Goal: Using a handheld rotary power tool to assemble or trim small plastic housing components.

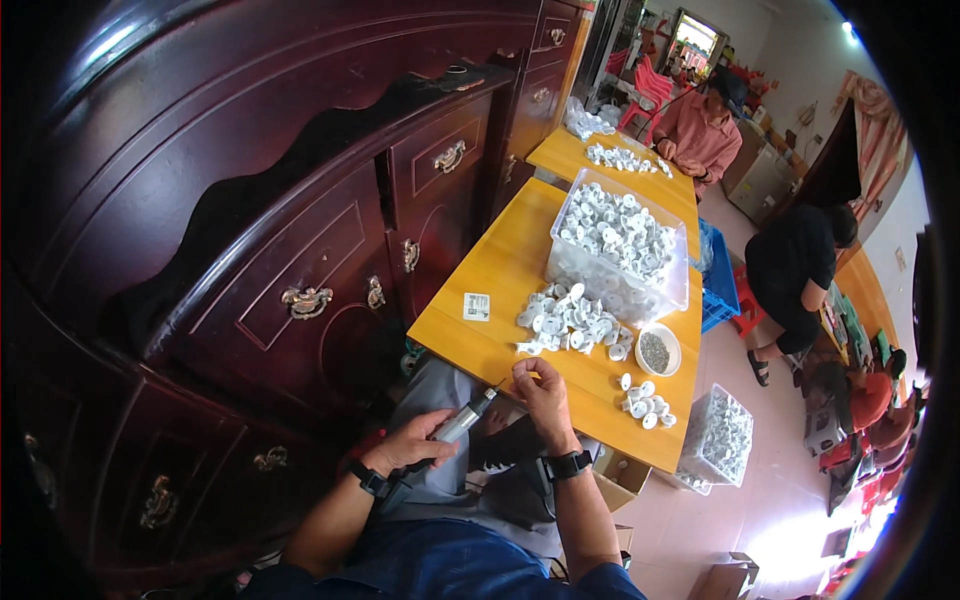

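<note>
My left hand (pixel 415 443) is wrapped round a silver electric screwdriver (pixel 458 423), whose dark tip points up and right towards the table edge. My right hand (pixel 543 400) is at the near edge of the yellow table (pixel 490 265), thumb and fingers pinched together close to the screwdriver's tip. Whatever lies in that pinch is too small to make out. Just beyond is a heap of white round plastic parts with stems (pixel 575 322). To its right stands a white bowl (pixel 673 366) of small metal pieces. A smaller group of white parts (pixel 648 405) sits nearer the right edge.
A clear plastic bin (pixel 605 275) full of white parts stands farther back on the table. Dark wooden cabinets (pixel 300 270) line the left. Another filled bin (pixel 718 440) is on the floor at right, below a blue crate (pixel 718 290). A person in pink (pixel 700 135) works at the far end.
</note>
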Tool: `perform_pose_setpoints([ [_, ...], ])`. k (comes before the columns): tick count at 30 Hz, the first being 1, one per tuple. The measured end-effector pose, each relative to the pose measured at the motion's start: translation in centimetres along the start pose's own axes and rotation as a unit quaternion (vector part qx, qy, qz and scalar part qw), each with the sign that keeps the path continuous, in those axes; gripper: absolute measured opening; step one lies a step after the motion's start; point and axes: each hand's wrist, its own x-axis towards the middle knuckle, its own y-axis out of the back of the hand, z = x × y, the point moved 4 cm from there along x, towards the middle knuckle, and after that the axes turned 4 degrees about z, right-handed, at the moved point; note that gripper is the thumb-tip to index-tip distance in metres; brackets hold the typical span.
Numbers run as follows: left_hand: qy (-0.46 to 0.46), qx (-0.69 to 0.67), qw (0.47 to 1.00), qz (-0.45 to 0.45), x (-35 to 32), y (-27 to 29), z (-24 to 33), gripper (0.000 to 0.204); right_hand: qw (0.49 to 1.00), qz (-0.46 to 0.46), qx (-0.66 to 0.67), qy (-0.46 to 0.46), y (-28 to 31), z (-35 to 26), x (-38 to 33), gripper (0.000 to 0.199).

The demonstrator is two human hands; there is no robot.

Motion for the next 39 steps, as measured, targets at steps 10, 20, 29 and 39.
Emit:
perform_pose_setpoints([
  [10,0.003,-0.005,1.0,-0.007,0.2,0.1,-0.4,0.065,0.997,0.004,0.076,-0.024,-0.8,0.9,-0.2,0.007],
  [20,-0.001,-0.016,1.0,-0.01,0.0,0.2,0.0,0.066,0.987,0.004,0.153,-0.04,-1.6,0.9,-0.4,0.006],
  [29,-0.007,-0.019,1.0,-0.023,0.1,0.4,-0.4,0.064,0.983,0.015,0.178,-0.042,-1.7,1.2,-0.6,0.006],
  [39,-0.001,-0.015,1.0,-0.015,0.0,0.5,-0.3,0.064,0.981,0.012,0.188,-0.046,-1.6,1.5,-0.5,0.006],
])
